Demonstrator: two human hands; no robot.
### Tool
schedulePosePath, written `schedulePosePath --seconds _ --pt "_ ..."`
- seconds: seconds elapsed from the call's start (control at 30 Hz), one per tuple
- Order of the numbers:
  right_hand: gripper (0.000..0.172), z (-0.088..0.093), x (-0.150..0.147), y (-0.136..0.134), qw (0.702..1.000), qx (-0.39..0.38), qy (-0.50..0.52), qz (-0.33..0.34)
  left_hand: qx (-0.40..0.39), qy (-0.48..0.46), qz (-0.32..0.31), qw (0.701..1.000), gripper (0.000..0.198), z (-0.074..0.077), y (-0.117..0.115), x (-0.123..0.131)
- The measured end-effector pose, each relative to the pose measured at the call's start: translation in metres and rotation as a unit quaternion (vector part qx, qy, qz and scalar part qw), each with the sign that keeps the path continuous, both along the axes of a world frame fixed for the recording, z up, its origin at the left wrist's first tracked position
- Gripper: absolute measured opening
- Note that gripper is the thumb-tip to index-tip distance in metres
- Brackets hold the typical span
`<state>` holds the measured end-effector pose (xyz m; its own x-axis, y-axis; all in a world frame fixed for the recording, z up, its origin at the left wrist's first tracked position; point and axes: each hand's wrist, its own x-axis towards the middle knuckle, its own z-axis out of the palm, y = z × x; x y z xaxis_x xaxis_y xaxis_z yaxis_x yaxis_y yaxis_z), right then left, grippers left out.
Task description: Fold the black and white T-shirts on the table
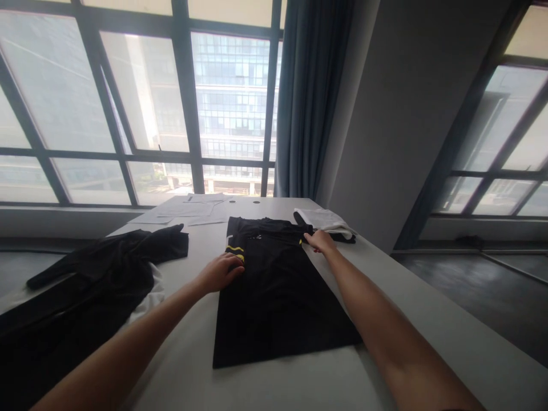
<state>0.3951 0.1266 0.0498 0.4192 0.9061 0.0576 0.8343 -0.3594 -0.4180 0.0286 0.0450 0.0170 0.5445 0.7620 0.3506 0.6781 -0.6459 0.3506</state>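
Observation:
A black garment with yellow stripes [274, 285] lies flat and folded lengthwise on the white table [265, 382]. My left hand [220, 271] rests on its left edge by the yellow stripes, fingers curled over the cloth. My right hand [320, 241] reaches to its upper right edge, fingers pressed on the fabric near a small yellow mark.
A heap of black and white clothes [85, 285] lies at the left of the table. A folded white and black garment [327, 221] sits at the far right. Papers [192, 208] lie at the far end by the windows. The table's right edge drops to a dark floor.

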Motion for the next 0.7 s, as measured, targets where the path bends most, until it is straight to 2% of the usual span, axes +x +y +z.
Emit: schedulePosePath --seconds 0.17,0.3,0.5,0.6,0.7 --pt "0.050 0.000 0.005 0.032 0.994 0.024 -0.102 -0.028 -0.007 0.014 0.064 0.998 0.034 -0.003 0.063 0.002" --pt "0.046 -0.004 0.008 0.052 0.991 -0.001 -0.129 -0.018 -0.002 0.036 0.096 0.995 0.042 -0.007 0.096 0.002" --pt "0.038 -0.008 0.017 0.071 0.993 -0.020 -0.112 -0.022 -0.042 0.046 0.101 0.993 0.065 -0.029 0.117 -0.001" --pt "0.036 0.002 0.019 0.081 0.996 0.026 -0.084 0.002 -0.053 0.046 0.095 0.993 0.071 -0.036 0.119 -0.003" --pt "0.040 0.019 0.010 0.096 0.997 0.076 -0.029 0.011 -0.061 0.043 0.096 0.993 0.073 -0.038 0.120 -0.003"
